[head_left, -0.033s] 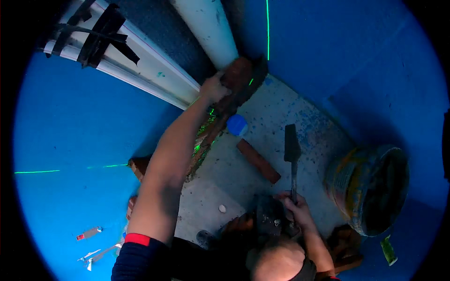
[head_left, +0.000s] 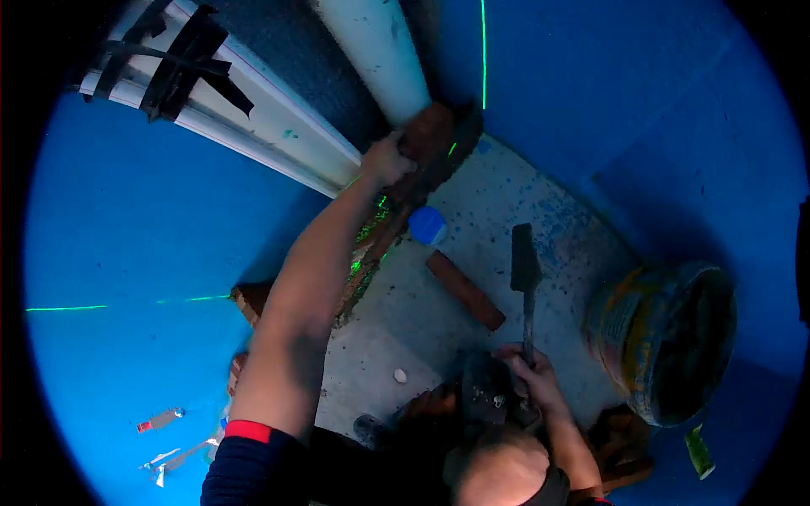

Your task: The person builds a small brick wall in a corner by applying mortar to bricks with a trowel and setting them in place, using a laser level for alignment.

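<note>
My left hand [head_left: 390,160] is closed on a dark reddish brick [head_left: 426,126] at the foot of a white pipe [head_left: 375,51], on a narrow brick course [head_left: 371,253] with rough mortar along it. My right hand [head_left: 536,379] holds the handle of a trowel [head_left: 525,257], its flat dark blade pointing away from me. Between my hands, a loose red brick [head_left: 464,289] and a blue disc [head_left: 428,225] lie on the pale floor [head_left: 405,320].
A mortar-stained bucket [head_left: 658,346] is at right. More bricks [head_left: 624,447] lie below it. Blue walls [head_left: 675,126] surround the corner, with green laser lines. A white channel [head_left: 253,126] with black tape stands at upper left. Small litter [head_left: 159,420] lies at lower left.
</note>
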Action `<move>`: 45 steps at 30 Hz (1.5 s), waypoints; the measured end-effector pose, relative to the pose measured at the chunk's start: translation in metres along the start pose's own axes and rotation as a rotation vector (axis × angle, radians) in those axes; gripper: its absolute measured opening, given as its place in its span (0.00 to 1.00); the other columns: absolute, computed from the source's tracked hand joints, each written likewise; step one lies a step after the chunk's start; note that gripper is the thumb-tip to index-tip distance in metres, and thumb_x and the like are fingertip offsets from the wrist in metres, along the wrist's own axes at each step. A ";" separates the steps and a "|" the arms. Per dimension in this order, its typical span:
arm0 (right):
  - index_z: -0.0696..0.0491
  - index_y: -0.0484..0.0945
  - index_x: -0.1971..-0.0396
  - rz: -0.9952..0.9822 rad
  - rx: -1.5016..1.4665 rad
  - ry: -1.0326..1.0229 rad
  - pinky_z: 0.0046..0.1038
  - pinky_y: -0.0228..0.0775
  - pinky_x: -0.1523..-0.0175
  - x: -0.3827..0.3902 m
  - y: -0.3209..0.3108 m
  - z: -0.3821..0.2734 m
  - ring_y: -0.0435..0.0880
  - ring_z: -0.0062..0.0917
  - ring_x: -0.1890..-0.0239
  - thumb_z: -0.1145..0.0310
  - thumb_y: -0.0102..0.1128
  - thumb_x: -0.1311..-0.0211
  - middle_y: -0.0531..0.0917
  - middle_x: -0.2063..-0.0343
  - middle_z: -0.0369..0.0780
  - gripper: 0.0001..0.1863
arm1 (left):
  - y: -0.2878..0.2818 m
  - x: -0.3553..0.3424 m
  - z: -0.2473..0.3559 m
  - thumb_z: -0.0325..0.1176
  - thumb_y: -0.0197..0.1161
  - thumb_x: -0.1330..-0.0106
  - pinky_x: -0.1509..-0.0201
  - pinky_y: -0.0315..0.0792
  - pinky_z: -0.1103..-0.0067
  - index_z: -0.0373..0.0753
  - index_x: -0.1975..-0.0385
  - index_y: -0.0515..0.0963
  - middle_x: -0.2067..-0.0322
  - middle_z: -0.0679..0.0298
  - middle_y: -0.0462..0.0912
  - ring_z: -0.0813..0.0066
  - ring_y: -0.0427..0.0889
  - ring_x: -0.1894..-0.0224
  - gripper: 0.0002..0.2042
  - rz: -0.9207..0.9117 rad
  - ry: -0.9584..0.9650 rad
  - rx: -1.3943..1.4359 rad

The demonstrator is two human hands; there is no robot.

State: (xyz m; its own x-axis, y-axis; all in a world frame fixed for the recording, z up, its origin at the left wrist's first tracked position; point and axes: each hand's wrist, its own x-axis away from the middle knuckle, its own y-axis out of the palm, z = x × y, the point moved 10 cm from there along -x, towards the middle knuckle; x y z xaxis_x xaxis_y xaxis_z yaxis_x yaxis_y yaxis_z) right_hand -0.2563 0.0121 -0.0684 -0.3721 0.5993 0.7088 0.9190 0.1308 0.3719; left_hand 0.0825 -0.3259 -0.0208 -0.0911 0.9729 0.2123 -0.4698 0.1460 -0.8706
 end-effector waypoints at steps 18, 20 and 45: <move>0.54 0.60 0.37 0.158 0.554 -0.681 0.25 0.67 0.66 -0.044 0.054 -0.187 0.73 0.21 0.71 0.61 0.44 0.30 0.73 0.71 0.37 0.24 | 0.000 0.005 0.014 0.37 0.72 0.59 0.48 0.73 0.68 0.42 0.41 0.67 0.55 0.49 0.79 0.54 0.79 0.53 0.38 -0.077 0.097 -0.055; 0.53 0.57 0.35 0.234 0.727 -0.873 0.25 0.69 0.67 -0.045 0.054 -0.202 0.74 0.20 0.71 0.62 0.45 0.30 0.74 0.72 0.38 0.26 | 0.006 0.001 0.013 0.36 0.71 0.59 0.49 0.73 0.67 0.41 0.43 0.68 0.58 0.48 0.80 0.54 0.80 0.55 0.37 -0.086 0.079 0.021; 0.56 0.67 0.44 0.248 0.921 -0.608 0.38 0.71 0.53 -0.068 0.087 -0.231 0.80 0.45 0.56 0.72 0.47 0.36 0.78 0.59 0.55 0.19 | 0.023 -0.013 -0.011 0.38 0.75 0.59 0.48 0.73 0.68 0.41 0.40 0.67 0.52 0.51 0.78 0.57 0.78 0.52 0.40 -0.178 0.051 -0.277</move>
State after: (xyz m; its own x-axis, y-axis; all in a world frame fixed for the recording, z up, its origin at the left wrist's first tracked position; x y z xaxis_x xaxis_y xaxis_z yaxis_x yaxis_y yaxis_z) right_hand -0.1808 -0.2001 0.0545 -0.2724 0.9414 0.1990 0.7979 0.3366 -0.5001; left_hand 0.0824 -0.3337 -0.0483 0.0186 0.9347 0.3550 -0.2169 0.3504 -0.9112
